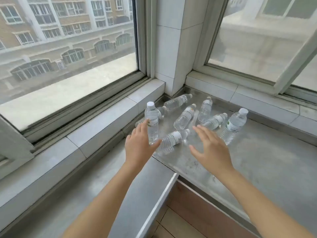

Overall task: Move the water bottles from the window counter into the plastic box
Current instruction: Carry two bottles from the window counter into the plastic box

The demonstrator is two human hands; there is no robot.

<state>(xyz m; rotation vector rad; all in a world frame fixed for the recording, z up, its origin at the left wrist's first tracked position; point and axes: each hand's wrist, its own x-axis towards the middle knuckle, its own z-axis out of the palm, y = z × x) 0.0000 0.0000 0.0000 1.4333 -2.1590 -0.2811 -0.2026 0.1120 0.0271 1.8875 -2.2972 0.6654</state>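
Several clear water bottles lie and stand in the corner of the steel window counter (257, 162). One upright bottle (151, 121) stands at the left; my left hand (139, 145) is spread around its lower part, fingers straight, touching or just short of it. Another upright bottle (234, 126) stands at the right. A lying bottle (173, 139) rests between my hands. My right hand (211, 148) hovers open above the counter, near that bottle, holding nothing. More bottles (186, 115) lie behind. No plastic box is in view.
Two windows meet at a tiled corner pillar (173, 48), with tiled sills (106, 121) along both. The counter's front edge (159, 203) drops to a wooden floor at the bottom centre.
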